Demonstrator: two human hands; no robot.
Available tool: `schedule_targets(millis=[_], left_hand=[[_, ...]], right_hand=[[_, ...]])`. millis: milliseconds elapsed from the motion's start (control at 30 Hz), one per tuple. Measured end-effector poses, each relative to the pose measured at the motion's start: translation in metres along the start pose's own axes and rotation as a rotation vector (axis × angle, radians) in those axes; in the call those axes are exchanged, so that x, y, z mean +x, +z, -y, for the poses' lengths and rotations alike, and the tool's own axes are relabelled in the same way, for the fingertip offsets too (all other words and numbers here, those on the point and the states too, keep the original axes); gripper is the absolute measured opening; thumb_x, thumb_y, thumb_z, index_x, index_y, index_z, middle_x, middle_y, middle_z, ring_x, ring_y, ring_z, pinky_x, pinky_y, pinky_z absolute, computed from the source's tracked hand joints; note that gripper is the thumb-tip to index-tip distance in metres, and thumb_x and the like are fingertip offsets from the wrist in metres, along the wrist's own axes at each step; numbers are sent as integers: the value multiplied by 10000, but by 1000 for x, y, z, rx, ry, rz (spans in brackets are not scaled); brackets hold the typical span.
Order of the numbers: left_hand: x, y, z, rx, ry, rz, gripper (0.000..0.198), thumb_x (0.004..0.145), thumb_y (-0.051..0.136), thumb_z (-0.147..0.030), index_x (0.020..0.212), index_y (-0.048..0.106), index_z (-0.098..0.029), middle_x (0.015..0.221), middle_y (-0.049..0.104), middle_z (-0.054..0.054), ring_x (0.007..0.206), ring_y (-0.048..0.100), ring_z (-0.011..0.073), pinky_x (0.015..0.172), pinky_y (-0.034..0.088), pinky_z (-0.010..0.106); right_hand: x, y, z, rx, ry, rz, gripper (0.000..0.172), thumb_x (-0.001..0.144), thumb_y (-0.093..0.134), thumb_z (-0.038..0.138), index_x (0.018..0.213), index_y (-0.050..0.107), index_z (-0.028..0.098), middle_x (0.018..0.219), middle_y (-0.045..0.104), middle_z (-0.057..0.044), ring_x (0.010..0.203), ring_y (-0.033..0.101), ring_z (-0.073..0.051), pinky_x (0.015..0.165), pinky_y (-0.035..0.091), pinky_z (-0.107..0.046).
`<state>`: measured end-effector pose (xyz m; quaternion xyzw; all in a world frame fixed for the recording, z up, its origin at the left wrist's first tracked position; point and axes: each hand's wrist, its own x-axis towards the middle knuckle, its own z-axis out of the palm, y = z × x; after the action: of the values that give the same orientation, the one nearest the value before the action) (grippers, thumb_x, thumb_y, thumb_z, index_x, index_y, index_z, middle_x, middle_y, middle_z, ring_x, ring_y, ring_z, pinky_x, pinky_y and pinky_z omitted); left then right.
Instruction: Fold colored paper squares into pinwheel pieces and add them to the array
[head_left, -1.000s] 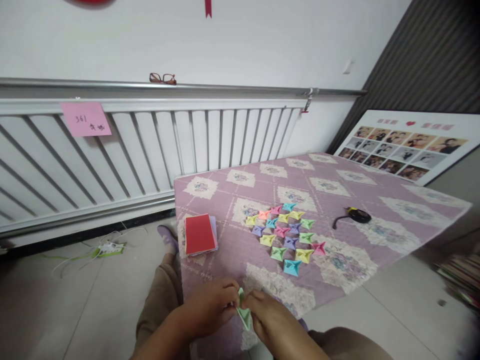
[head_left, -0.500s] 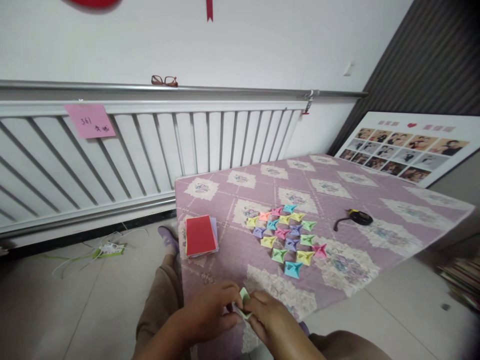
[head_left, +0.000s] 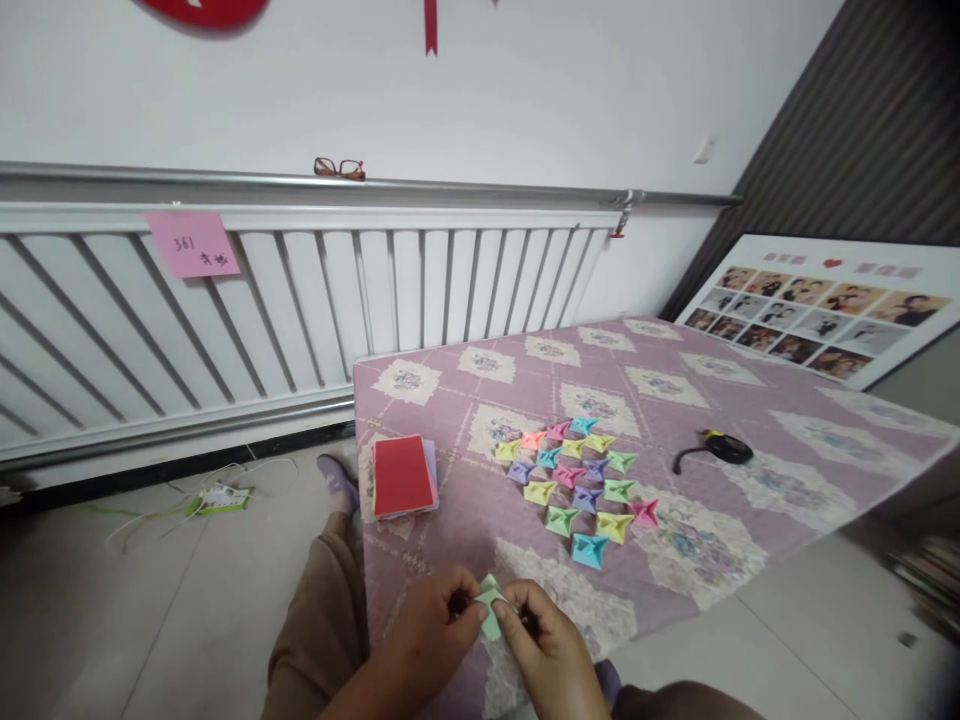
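A small light-green folded paper point(head_left: 490, 612) is pinched between both hands over the near edge of the table. My left hand point(head_left: 431, 625) grips its left side between thumb and fingers. On its right side, my right hand point(head_left: 546, 645) holds it the same way, thumb on top. Beyond the hands, several folded paper pieces point(head_left: 589, 550) in blue, yellow, green, pink and purple stand in slanting rows. To the left lies a stack of coloured paper sheets point(head_left: 403, 476) with a red one on top.
The table wears a purple patterned cloth point(head_left: 457, 420). A black tape measure point(head_left: 727, 447) lies on its right part, and a framed photo board point(head_left: 825, 310) leans behind. A white radiator point(head_left: 420, 285) runs along the wall. A power strip point(head_left: 219, 499) with cables lies on the floor.
My hands have turned the green paper, so more of its flat face shows with both thumbs on it. The whole view has shifted slightly; the other things lie as before.
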<state>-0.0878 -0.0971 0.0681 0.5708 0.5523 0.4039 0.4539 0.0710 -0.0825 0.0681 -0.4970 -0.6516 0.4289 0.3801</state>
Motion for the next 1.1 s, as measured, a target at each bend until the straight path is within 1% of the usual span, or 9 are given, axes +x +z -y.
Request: schedule_targets(millis=[167, 333, 500, 567, 667, 700, 833, 1000, 1100], left_hand=[[1, 4, -3, -35, -19, -50, 73, 755, 554, -175, 715, 493, -184, 609, 450, -65, 582, 402, 100, 552, 300, 226], [4, 6, 4, -79, 38, -2, 206, 722, 511, -74, 895, 509, -186, 688, 467, -64, 628, 447, 100, 587, 342, 219], [4, 7, 11, -82, 17, 21, 457, 723, 528, -69, 1160, 480, -197, 755, 507, -53, 672, 485, 114, 628, 374, 237], [4, 8, 13, -119, -43, 14, 351, 751, 544, -124, 1094, 515, -190, 752, 515, -50, 681, 490, 119, 631, 380, 240], [2, 11, 13, -173, -114, 79, 78, 785, 556, -217, 851, 570, -179, 709, 534, -45, 682, 493, 128, 635, 386, 246], [1, 12, 12, -193, -125, 105, 60, 790, 549, -231, 797, 574, -177, 688, 540, -42, 667, 491, 130, 634, 387, 253], [-3, 15, 10, -239, -154, 99, 110, 791, 509, -237, 765, 589, -167, 624, 544, -37, 590, 468, 132, 606, 372, 273], [-10, 12, 5, -30, -173, 54, 156, 790, 520, -278, 676, 547, -174, 626, 556, -34, 623, 486, 137, 614, 344, 267], [-11, 9, 2, -20, -187, 79, 167, 803, 497, -291, 698, 551, -173, 637, 556, -33, 627, 488, 137, 622, 343, 268]], right_hand=[[5, 6, -6, 149, 56, -138, 363, 739, 647, 551, 663, 551, 209, 568, 501, 46, 533, 480, -124, 512, 409, -221], [7, 11, -9, 342, 194, -63, 442, 680, 690, 586, 884, 630, 198, 612, 549, 37, 510, 465, -116, 463, 373, -212], [4, 15, -2, 393, 273, -65, 424, 675, 687, 608, 654, 614, 191, 557, 498, 47, 520, 449, -107, 499, 373, -207], [4, 15, 2, 436, 280, -99, 417, 674, 696, 599, 659, 613, 191, 557, 510, 46, 522, 451, -108, 507, 375, -209], [4, 16, 6, 473, 286, -144, 405, 677, 704, 584, 680, 616, 189, 607, 554, 30, 559, 485, -121, 532, 393, -216], [4, 15, 7, 473, 289, -147, 399, 684, 701, 579, 685, 615, 190, 612, 556, 28, 565, 489, -124, 534, 395, -218], [4, 14, 12, 482, 322, -102, 373, 714, 687, 559, 700, 604, 196, 589, 543, 33, 531, 476, -123, 510, 391, -224], [0, 21, 18, 662, 376, -135, 384, 692, 716, 552, 655, 548, 208, 530, 518, 55, 467, 448, -111, 474, 372, -223], [-1, 24, 21, 728, 383, -129, 397, 699, 711, 558, 634, 534, 208, 515, 517, 55, 449, 445, -107, 471, 367, -226]])
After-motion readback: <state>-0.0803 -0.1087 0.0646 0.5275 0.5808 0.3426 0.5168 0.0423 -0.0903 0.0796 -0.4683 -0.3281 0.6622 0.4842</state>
